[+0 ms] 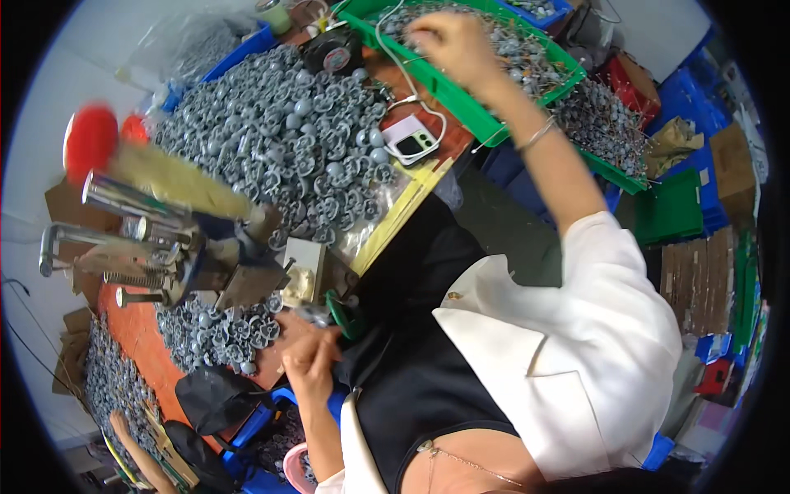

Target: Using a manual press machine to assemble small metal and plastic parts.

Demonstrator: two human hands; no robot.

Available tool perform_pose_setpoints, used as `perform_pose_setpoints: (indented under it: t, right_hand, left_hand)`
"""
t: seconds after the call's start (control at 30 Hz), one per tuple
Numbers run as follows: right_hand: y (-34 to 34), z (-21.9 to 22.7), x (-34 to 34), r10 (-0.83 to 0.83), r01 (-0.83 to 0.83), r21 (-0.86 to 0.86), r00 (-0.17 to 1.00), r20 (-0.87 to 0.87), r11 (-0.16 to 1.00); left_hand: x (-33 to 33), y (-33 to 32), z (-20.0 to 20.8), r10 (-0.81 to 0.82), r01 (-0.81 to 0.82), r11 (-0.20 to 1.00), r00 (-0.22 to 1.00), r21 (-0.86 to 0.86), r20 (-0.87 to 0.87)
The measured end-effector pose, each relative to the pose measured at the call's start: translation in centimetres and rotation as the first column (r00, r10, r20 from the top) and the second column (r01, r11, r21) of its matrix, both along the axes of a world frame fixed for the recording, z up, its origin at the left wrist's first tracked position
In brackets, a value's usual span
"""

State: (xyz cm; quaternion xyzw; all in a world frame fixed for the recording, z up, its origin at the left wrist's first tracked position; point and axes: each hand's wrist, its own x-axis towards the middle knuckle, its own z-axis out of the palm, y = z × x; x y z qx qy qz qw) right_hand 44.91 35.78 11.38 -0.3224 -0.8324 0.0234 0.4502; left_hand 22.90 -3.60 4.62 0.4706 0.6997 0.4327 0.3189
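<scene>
1. The right hand [454, 51], motion-blurred, hung with curled fingers over the green tray [454, 107]; whether it pinched one of the small thin-stemmed parts [527, 59] inside could not be told.
2. The left hand [309, 361], well apart from the right, was loosely curled just beside the lever press [251, 280]; its palm was hidden, so any grip was unclear.
3. Beyond the left hand, the press's yellow handle [183, 179] pointed away leftward, ending in a blurred red knob [90, 142].
4. Under the right hand, the tray's long axis slanted from far left to near right, one corner cut off above.
5. Between the hands ran the table's yellow edge [401, 216]; a gap showing floor [531, 262] separated it from the right sleeve [605, 263].
6. Left of the right hand spread grey plastic pieces [276, 136].
7. Far left of the left hand, a co-worker's forearm [144, 454] was cut off below.
</scene>
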Motion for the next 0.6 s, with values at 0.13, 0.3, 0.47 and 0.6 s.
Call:
perform_pose_setpoints:
  t: [0.13,0.3,0.47,0.6]
  right_hand:
    - [9.8,-3.5,10.2,-0.474,0.544,0.126,0.567,0.673,0.829]
    - [11.6,-4.7,16.6,-0.456,0.561,-0.166,0.784,0.420,0.811]
    - [17.8,-1.3,15.1,-0.319,0.110,-0.482,0.870,-0.375,0.869]
    - [17.0,5.7,13.0,0.010,-0.170,-0.238,0.833,-0.554,0.956]
  left_hand:
    - [-0.9,-3.4,0.1,0.074,-0.161,0.986,0.685,0.052,0.725]
    - [-16.1,-4.8,4.2,0.489,-0.789,0.376,0.615,0.486,0.619]
    - [-29.8,-7.8,-1.7,0.890,-0.681,0.436,0.424,0.588,-0.169]
    - [-27.7,1.7,-4.9,0.540,-0.550,0.821,0.656,0.157,-0.527]
